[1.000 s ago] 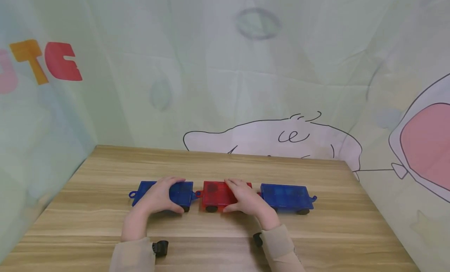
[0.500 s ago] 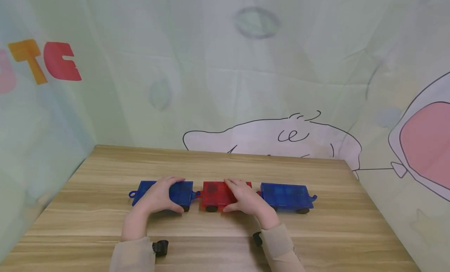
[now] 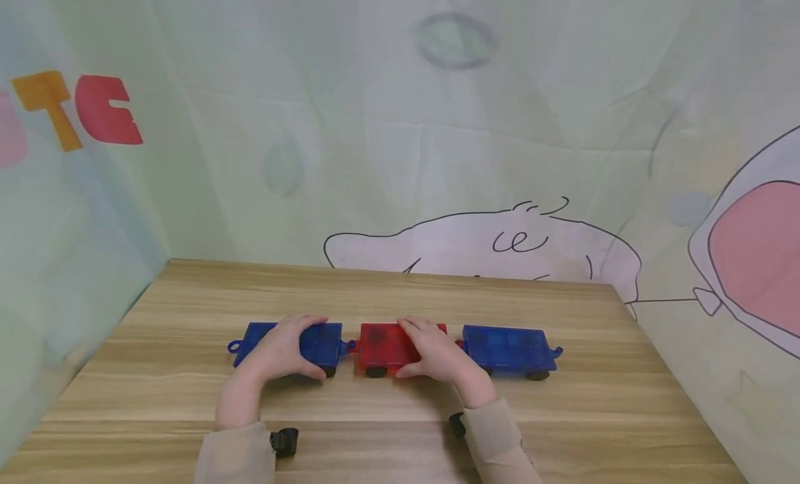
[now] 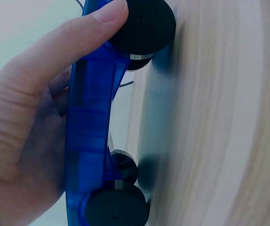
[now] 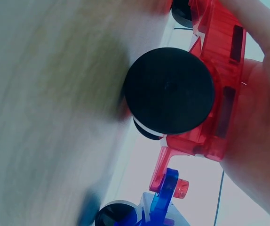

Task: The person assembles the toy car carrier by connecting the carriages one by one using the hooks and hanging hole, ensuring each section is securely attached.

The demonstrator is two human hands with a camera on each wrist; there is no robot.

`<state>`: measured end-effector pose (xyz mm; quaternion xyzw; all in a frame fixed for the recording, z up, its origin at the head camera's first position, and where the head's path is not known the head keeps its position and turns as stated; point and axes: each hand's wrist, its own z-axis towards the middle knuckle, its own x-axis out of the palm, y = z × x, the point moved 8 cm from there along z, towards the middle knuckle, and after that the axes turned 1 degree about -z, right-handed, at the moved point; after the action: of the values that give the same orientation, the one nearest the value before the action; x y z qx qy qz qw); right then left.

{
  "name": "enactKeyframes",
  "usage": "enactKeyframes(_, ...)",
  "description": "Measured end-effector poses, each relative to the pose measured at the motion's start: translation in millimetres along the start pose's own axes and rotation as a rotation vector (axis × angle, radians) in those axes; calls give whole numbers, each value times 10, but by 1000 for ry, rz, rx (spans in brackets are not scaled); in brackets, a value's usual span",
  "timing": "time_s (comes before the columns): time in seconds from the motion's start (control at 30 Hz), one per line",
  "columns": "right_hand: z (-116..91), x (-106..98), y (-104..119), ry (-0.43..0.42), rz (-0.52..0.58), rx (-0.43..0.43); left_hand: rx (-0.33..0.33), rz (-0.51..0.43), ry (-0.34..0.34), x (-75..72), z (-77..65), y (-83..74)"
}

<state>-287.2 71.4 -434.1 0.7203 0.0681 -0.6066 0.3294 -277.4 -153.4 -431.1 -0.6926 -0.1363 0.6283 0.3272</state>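
Note:
Three see-through toy train cars with black wheels stand in a row on the wooden table. My left hand [image 3: 281, 348] grips the left blue car [image 3: 321, 341] from above, thumb on its near side and fingers over the far edge. In the left wrist view the thumb lies along the blue side by a black wheel [image 4: 142, 26]. The red car [image 3: 378, 344] in the middle is held across its top by my right hand [image 3: 436, 353]. Red and left blue couplings overlap in the head view. The right wrist view shows the right car's blue ring [image 5: 165, 193] around the red hook [image 5: 158, 167].
The right blue car [image 3: 506, 348] stands untouched, its free hook pointing right. The wooden table [image 3: 375, 432] meets a printed cloth backdrop [image 3: 375, 157] at the back and sides. Beige sleeves [image 3: 236, 453] with black wrist cameras [image 3: 285, 442] rest near the front.

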Motion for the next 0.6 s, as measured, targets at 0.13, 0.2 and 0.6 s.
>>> enactKeyframes(0.13,0,1,0,0,4,6,7,1,3,-3,-3,-10)
enactKeyframes(0.2,2,3,-3,2,2,11,11,8,2,-5,-5,-16)
enactKeyframes(0.6,-43,-118,39,-11,-10,22,20,42,17,-13,6,-89)
